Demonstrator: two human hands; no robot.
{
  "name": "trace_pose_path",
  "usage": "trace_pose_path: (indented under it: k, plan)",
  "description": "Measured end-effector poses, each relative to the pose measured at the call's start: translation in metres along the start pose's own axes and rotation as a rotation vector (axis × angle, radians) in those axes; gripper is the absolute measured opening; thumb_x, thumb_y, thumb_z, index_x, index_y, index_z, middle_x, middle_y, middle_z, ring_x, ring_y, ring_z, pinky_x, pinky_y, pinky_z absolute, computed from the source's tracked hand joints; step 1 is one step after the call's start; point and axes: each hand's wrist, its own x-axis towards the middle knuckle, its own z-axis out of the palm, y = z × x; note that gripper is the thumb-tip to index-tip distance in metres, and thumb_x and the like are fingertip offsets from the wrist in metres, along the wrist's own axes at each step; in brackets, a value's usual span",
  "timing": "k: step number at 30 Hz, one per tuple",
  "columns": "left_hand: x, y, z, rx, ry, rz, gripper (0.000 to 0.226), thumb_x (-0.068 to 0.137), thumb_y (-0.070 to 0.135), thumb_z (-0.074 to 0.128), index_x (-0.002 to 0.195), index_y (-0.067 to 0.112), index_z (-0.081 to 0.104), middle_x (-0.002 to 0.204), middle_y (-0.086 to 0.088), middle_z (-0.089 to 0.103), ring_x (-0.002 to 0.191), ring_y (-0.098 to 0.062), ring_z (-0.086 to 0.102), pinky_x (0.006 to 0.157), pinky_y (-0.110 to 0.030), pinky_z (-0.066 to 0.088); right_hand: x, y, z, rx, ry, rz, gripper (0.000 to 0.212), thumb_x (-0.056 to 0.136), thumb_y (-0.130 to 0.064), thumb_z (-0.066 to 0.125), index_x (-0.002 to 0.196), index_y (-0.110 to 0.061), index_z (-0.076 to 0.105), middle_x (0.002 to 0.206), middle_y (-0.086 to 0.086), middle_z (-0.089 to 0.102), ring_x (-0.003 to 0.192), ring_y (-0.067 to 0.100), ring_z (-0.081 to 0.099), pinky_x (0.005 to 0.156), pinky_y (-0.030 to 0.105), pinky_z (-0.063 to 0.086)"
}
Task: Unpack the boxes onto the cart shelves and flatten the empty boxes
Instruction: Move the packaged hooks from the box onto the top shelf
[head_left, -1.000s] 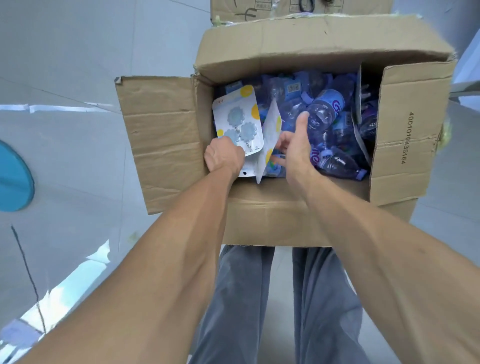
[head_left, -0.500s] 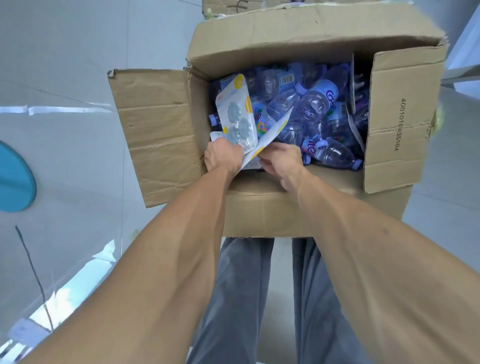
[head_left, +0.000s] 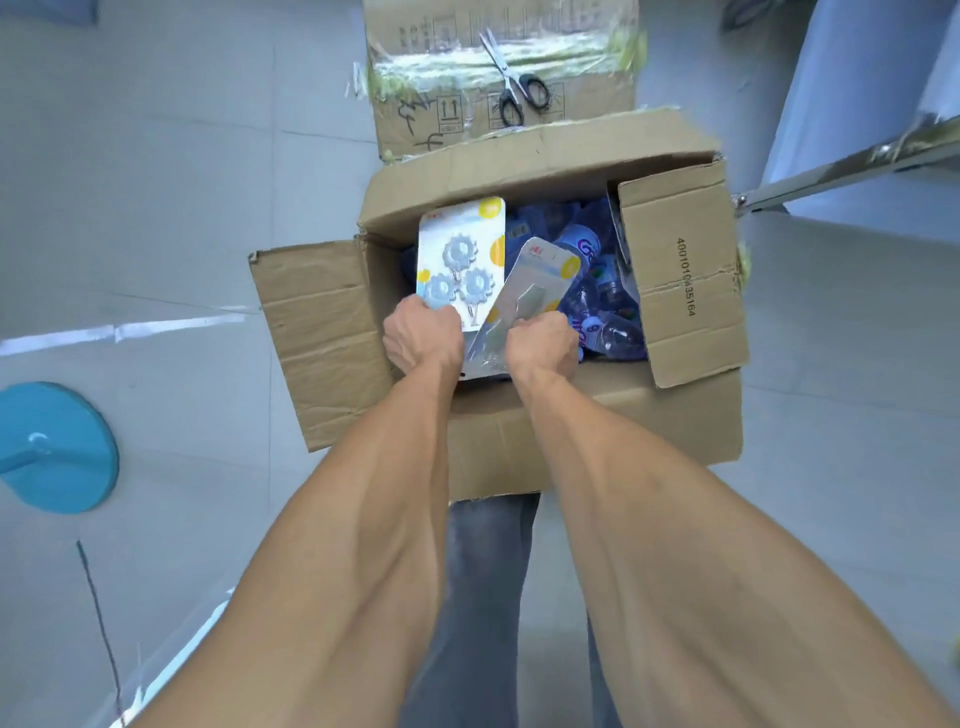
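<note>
Just above the centre of the frame, an open cardboard box (head_left: 545, 431) stands on the grey floor (head_left: 156, 182) with its flaps spread, and both bare hands reach over its near wall. The left hand (head_left: 423, 338) is closed in a fist around the lower edge of a flat hook pack (head_left: 462, 260) — a white card with yellow dots that carries three grey flower-shaped hooks — and holds it nearly upright above the left half of the opening. The right hand (head_left: 543, 343) is likewise clenched, gripping the bottom of a second pack (head_left: 530, 291), which tilts toward the right and shows one grey hook under clear plastic. The two packs overlap near their lower ends, between the hands. Behind and to the right of them, the box is filled with blue-labelled plastic bottles (head_left: 597, 312) lying in a loose heap. The right flap (head_left: 680, 280) bears a printed number and leans over the opening; the left flap (head_left: 317, 338) lies out flat. Toward the upper middle of the frame a second, taped carton (head_left: 431, 78) sits just beyond the open one, and a pair of black-handled scissors (head_left: 514, 88) rests on its top. At the left edge lies a teal round disc (head_left: 57, 447), and a metal rail (head_left: 841, 171) crosses the upper right. Grey trousers (head_left: 488, 597) show between the forearms at the bottom.
</note>
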Motion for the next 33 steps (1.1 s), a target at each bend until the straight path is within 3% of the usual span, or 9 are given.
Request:
trace_pose_path:
  k: [2, 6, 13, 16, 18, 22, 24, 29, 33]
  plan:
    - [-0.02, 0.014, -0.016, 0.042, -0.001, 0.048, 0.015, 0.076, 0.017, 0.05, 0.066, 0.015, 0.04, 0.097, -0.016, 0.066, 0.091, -0.04, 0.062, 0.07, -0.037, 0.047, -0.008, -0.006, -0.027, -0.051, 0.016, -0.045, 0.026, 0.096, -0.022, 0.056, 0.116, -0.007, 0.065, 0.121, 0.014, 0.065, 0.112, 0.033, 0.062, 0.088, 0.036, 0.048]
    - [-0.077, 0.037, -0.047, 0.287, -0.022, 0.199, 0.024, 0.083, 0.025, 0.046, 0.083, 0.009, 0.064, 0.099, -0.019, 0.068, 0.09, -0.04, 0.062, 0.073, -0.036, 0.043, -0.044, -0.004, -0.105, -0.191, -0.07, -0.138, 0.03, 0.095, -0.021, 0.053, 0.121, -0.011, 0.065, 0.129, 0.012, 0.062, 0.12, 0.032, 0.058, 0.094, 0.038, 0.046]
    - [-0.234, 0.076, -0.095, 0.335, -0.073, 0.248, 0.03, 0.088, 0.027, 0.052, 0.097, 0.005, 0.071, 0.105, -0.025, 0.067, 0.097, -0.041, 0.063, 0.077, -0.036, 0.047, -0.102, 0.045, -0.311, -0.343, -0.115, -0.282, 0.034, 0.094, -0.018, 0.055, 0.126, -0.012, 0.062, 0.132, 0.008, 0.061, 0.123, 0.028, 0.058, 0.093, 0.033, 0.047]
    - [-0.325, 0.115, -0.102, 0.392, -0.087, 0.376, 0.032, 0.089, 0.03, 0.049, 0.091, 0.008, 0.072, 0.104, -0.021, 0.069, 0.097, -0.038, 0.064, 0.073, -0.034, 0.042, -0.117, 0.082, -0.419, -0.302, -0.094, -0.294, 0.032, 0.092, -0.02, 0.051, 0.123, -0.017, 0.062, 0.127, 0.007, 0.062, 0.117, 0.028, 0.059, 0.084, 0.032, 0.046]
    - [-0.381, 0.139, -0.105, 0.462, -0.12, 0.473, 0.03, 0.088, 0.03, 0.048, 0.086, 0.009, 0.07, 0.101, -0.018, 0.07, 0.095, -0.036, 0.065, 0.069, -0.033, 0.041, -0.127, 0.11, -0.49, -0.298, -0.049, -0.287, 0.033, 0.092, -0.022, 0.05, 0.122, -0.017, 0.061, 0.126, 0.007, 0.063, 0.115, 0.028, 0.06, 0.079, 0.03, 0.043]
    - [-0.493, 0.2, -0.114, 0.519, -0.212, 0.625, 0.028, 0.092, 0.031, 0.047, 0.089, 0.011, 0.067, 0.105, -0.014, 0.07, 0.097, -0.032, 0.065, 0.07, -0.03, 0.042, -0.146, 0.17, -0.635, -0.259, 0.125, -0.232, 0.038, 0.092, -0.021, 0.05, 0.128, -0.014, 0.059, 0.133, 0.01, 0.06, 0.121, 0.027, 0.058, 0.093, 0.033, 0.048]
    - [-0.537, 0.237, -0.119, 0.511, -0.265, 0.692, 0.026, 0.095, 0.03, 0.049, 0.091, 0.01, 0.065, 0.105, -0.014, 0.07, 0.097, -0.032, 0.066, 0.069, -0.028, 0.041, -0.155, 0.19, -0.692, -0.193, 0.206, -0.204, 0.037, 0.093, -0.023, 0.048, 0.128, -0.016, 0.059, 0.132, 0.009, 0.06, 0.12, 0.027, 0.058, 0.093, 0.033, 0.047]
    - [-0.614, 0.345, -0.128, 0.383, -0.312, 0.704, 0.015, 0.082, 0.006, 0.057, 0.086, -0.005, 0.066, 0.083, -0.022, 0.072, 0.075, -0.031, 0.071, 0.066, -0.035, 0.057, -0.161, 0.217, -0.789, -0.024, 0.373, -0.174, 0.031, 0.093, -0.025, 0.05, 0.12, -0.017, 0.062, 0.125, 0.005, 0.064, 0.115, 0.026, 0.061, 0.089, 0.033, 0.048]
    - [-0.647, 0.402, -0.115, 0.351, -0.259, 0.662, 0.015, 0.083, 0.009, 0.056, 0.076, -0.001, 0.065, 0.045, -0.004, 0.063, 0.039, -0.014, 0.064, 0.043, -0.021, 0.046, -0.148, 0.23, -0.826, -0.01, 0.422, -0.141, 0.029, 0.093, -0.022, 0.051, 0.117, -0.015, 0.065, 0.122, 0.005, 0.065, 0.113, 0.025, 0.063, 0.084, 0.031, 0.049]
